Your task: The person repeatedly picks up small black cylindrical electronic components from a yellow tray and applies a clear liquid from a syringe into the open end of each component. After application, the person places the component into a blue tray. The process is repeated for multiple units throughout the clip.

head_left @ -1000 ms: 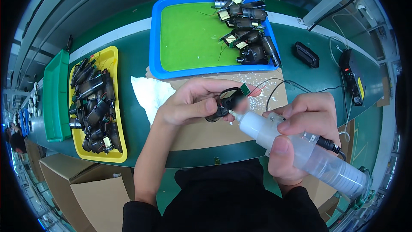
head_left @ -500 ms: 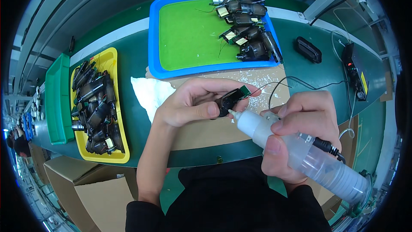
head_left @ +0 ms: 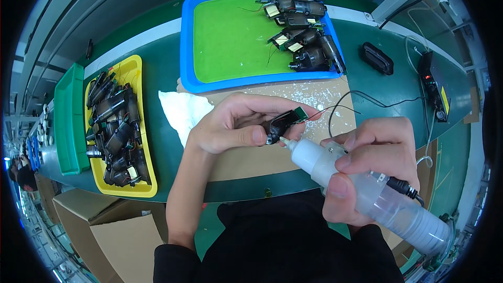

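Above a cardboard sheet, my left hand (head_left: pixel 230 123) is closed round a small black housing (head_left: pixel 282 123) with a green circuit board and thin wires at its upper end. My right hand (head_left: pixel 372 162) grips a translucent glue dispenser (head_left: pixel 309 160), a thick syringe-like barrel with a black cable plugged into its side. The dispenser's pale nozzle points at the lower end of the housing, very close to it. Whether the tip touches the housing I cannot tell. Part of the housing is hidden by my left thumb and fingers.
A blue tray (head_left: pixel 187 47) with a green mat holds several similar black units on its right. More fill a yellow tray (head_left: pixel 149 178) at left, beside a green bin (head_left: pixel 68 126). White tissue (head_left: pixel 181 112), a black case (head_left: pixel 376 58) and a control box (head_left: pixel 433 89) lie about. Cardboard (head_left: pixel 236 165) covers the middle.
The dispenser in my right hand has shifted slightly right and down, and its nozzle tip sits a little lower by the housing. My left hand has barely moved.
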The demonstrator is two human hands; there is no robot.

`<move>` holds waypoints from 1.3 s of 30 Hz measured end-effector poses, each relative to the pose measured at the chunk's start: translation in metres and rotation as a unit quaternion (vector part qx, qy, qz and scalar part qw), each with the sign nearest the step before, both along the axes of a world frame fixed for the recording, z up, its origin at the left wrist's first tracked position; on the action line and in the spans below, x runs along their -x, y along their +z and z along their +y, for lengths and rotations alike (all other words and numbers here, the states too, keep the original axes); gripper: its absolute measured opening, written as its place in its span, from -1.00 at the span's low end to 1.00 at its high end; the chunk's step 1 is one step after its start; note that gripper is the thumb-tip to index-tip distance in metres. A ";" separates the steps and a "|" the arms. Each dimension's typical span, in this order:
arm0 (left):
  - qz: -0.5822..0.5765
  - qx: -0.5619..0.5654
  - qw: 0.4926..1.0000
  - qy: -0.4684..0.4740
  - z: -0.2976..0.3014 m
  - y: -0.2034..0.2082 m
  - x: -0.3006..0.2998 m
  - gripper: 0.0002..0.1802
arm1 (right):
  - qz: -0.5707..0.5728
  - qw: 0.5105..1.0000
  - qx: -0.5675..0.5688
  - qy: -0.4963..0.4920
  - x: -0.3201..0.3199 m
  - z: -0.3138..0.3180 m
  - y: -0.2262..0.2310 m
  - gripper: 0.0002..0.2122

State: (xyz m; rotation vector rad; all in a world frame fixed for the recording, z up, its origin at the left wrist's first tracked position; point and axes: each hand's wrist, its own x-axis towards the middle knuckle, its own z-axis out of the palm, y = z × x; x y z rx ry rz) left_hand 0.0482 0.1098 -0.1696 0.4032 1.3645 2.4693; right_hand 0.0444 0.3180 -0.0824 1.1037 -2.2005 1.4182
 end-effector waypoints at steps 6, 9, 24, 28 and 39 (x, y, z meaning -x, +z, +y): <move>-0.014 0.032 0.999 -0.007 -0.001 0.002 0.000 -0.15 | 0.002 1.000 -0.014 0.014 0.001 0.004 0.001 -0.80; -0.010 0.017 1.000 -0.005 0.000 0.005 -0.001 -0.14 | -0.007 1.000 -0.013 0.019 0.000 0.003 0.002 -0.80; 0.001 -0.004 1.000 -0.009 0.002 0.005 -0.001 -0.12 | -0.014 0.999 -0.011 0.029 0.000 0.005 -0.001 -0.79; 0.002 -0.017 1.000 -0.018 0.002 0.006 -0.001 -0.11 | -0.023 0.999 -0.022 0.039 0.000 0.007 0.002 -0.80; 0.004 -0.037 0.999 0.002 0.002 0.003 -0.003 -0.15 | -0.010 0.999 -0.020 0.034 0.001 0.005 0.001 -0.80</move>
